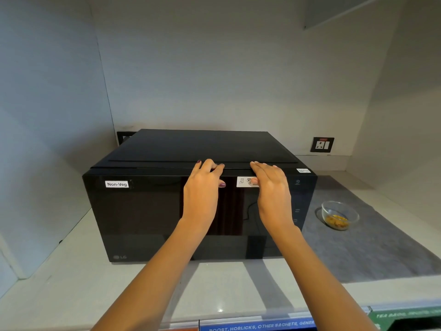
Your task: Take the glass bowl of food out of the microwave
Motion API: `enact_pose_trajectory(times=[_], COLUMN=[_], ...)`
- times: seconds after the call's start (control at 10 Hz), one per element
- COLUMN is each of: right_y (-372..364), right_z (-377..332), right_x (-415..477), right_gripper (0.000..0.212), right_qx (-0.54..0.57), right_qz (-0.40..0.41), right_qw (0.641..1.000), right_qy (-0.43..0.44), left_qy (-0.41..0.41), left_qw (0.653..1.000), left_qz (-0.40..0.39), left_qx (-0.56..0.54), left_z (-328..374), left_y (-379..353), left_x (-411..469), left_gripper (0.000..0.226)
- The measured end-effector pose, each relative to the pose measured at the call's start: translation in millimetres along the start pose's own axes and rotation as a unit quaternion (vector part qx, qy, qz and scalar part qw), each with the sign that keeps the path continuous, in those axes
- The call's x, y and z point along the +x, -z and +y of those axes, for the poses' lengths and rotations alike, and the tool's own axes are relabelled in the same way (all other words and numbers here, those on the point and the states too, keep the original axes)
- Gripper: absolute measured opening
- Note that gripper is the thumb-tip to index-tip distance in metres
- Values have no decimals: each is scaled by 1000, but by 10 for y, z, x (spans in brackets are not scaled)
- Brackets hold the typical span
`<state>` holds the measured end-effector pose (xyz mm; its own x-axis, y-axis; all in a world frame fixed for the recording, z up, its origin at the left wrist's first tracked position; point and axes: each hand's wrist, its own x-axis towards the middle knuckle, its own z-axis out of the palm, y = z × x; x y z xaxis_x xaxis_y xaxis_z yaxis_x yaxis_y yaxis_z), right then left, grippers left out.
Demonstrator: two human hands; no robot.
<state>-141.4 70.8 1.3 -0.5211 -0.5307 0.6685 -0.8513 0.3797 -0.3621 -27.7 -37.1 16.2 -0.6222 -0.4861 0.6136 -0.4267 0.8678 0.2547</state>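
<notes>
Far to the left of both hands, a white label reading "Non-Veg" (117, 184) is stuck on the dark door of the microwave (148, 218). The door looks closed, and through its dark glass I cannot see what is inside.

The left hand (202, 187) lies on the top front edge of the microwave, near the middle of the door. Its fingers (211, 166) are curled over the edge and kept close together, and the thumb presses the door face from the front. It holds no loose object; it only grips the door edge.

Just to its right, with a small gap between them, the right hand (272, 187) does the same thing. Its fingers are flat and together on the top edge, and the thumb rests on a small white sticker (243, 182) on the door.

Further right of the right hand and lower, well apart from it, a glass bowl (340, 215) with yellow food stands upright on a grey mat (372, 247) beside the microwave, on the counter (71, 271). So the bowl is already outside, or this one is another bowl; I cannot tell which.

The right hand is clearly nearer to the bowl. In my judgement both hands are busy with the door, and to reach the bowl the right hand must go right and down.
</notes>
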Motion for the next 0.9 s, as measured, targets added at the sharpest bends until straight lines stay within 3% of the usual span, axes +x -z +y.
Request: enact_pose_trajectory(times=[0.5,0.7,0.9], right_y=[-48,-7,-71], right_z=[-49,-60,-127], right_x=[-14,-20,-184], right_gripper=[52,53,46], right_qx=[-8,-33,-34], right_qz=[37,-2,67], right_qw=[999,999,997], right_qy=[-7,0,8], left_qy=[0,8,2], left_qw=[1000,1000,999], left_qz=[7,7,37], left_qx=[-1,-15,-15], left_z=[4,14,-9], left_y=[-5,12,9], left_x=[-6,-6,-193], left_gripper=[43,42,61])
